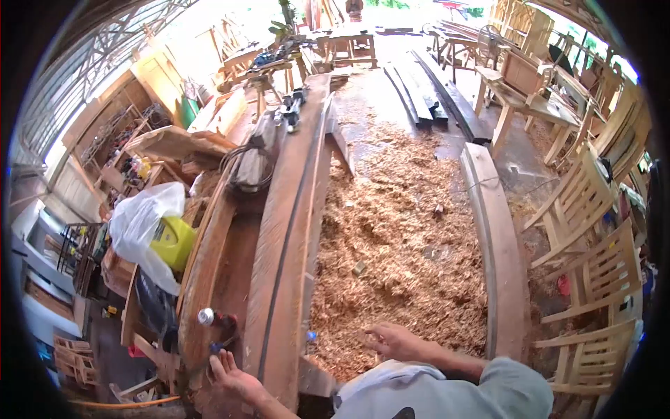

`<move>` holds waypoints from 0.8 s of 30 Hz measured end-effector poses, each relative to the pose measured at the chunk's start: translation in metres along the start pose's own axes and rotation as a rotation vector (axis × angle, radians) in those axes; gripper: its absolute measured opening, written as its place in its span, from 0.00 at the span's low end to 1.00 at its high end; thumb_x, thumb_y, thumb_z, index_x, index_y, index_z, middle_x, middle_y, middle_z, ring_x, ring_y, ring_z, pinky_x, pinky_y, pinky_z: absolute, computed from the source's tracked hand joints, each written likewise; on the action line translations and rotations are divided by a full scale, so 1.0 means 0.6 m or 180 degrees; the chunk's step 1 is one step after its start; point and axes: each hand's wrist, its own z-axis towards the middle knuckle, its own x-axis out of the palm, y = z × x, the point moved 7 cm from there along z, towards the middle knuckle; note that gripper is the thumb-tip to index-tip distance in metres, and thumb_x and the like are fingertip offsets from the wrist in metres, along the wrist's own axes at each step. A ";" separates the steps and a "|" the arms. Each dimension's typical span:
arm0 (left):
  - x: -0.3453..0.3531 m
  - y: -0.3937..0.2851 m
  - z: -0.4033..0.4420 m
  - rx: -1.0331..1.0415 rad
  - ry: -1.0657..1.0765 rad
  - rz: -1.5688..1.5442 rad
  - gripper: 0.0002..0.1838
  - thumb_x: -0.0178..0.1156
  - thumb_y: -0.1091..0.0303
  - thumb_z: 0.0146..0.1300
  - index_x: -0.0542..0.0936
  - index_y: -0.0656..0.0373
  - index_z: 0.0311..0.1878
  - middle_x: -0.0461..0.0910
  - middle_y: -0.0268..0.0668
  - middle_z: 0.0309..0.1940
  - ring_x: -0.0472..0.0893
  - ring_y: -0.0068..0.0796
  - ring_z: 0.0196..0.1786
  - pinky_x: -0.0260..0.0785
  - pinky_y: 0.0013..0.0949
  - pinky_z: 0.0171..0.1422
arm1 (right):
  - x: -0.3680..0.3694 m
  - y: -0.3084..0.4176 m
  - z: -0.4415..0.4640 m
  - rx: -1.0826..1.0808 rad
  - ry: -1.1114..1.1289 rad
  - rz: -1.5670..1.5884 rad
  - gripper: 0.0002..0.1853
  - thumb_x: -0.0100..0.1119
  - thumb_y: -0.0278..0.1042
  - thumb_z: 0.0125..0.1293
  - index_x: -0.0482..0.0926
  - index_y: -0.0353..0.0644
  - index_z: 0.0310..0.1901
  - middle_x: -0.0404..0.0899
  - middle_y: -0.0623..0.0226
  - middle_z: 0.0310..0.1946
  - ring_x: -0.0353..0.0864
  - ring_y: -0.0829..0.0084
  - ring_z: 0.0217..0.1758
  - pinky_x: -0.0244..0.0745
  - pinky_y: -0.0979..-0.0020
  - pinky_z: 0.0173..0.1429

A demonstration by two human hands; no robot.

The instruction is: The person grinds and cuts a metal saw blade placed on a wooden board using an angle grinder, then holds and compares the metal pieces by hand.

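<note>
My left hand (236, 380) is low on the left, over the wooden workbench, its fingers apart and pointing up the bench. Just beyond its fingertips lies a small blue and dark object (222, 345); whether they touch I cannot tell. A small tool-like thing with a round silver end (205, 316) and a dark red body rests beside it. To the right of my left hand runs a long wooden plank (283, 230) with a dark lengthwise line. My right hand (392, 342) hangs above the wood shavings (398, 258), holding nothing, its fingers loosely spread.
Wood shavings cover the floor, with a thick beam (495, 244) along their right side. Wooden chair backs (593, 279) stand at the right. A yellow-green container (173, 243) under a plastic bag (146, 220) is at left. A power tool (293, 110) sits far up the bench.
</note>
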 end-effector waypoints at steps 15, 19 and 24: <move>0.852 0.450 -0.192 -0.0865 0.1779 0.0632 0.03 0.64 0.77 0.66 0.81 0.64 0.41 0.84 0.39 0.38 0.82 0.25 0.39 0.75 0.28 0.48 | -0.455 -0.244 0.552 0.0679 -0.0784 0.3106 0.23 0.56 0.39 0.78 0.70 0.32 0.67 0.82 0.63 0.52 0.80 0.76 0.50 0.78 0.74 0.54; 1.139 0.526 -0.239 -0.1441 0.2388 0.0298 0.04 0.66 0.79 0.64 0.82 0.65 0.41 0.85 0.36 0.37 0.80 0.17 0.36 0.72 0.21 0.41 | -0.689 -0.301 0.736 0.0761 -0.1331 0.2962 0.16 0.57 0.37 0.78 0.77 0.32 0.56 0.84 0.63 0.42 0.83 0.76 0.42 0.80 0.73 0.48; 1.438 0.605 -0.240 -0.1677 0.2666 -0.0278 0.05 0.68 0.77 0.66 0.81 0.64 0.42 0.86 0.36 0.37 0.81 0.16 0.37 0.74 0.21 0.42 | -0.900 -0.375 0.914 0.0614 -0.1851 0.3201 0.11 0.62 0.29 0.73 0.80 0.32 0.51 0.84 0.64 0.39 0.83 0.78 0.39 0.79 0.74 0.45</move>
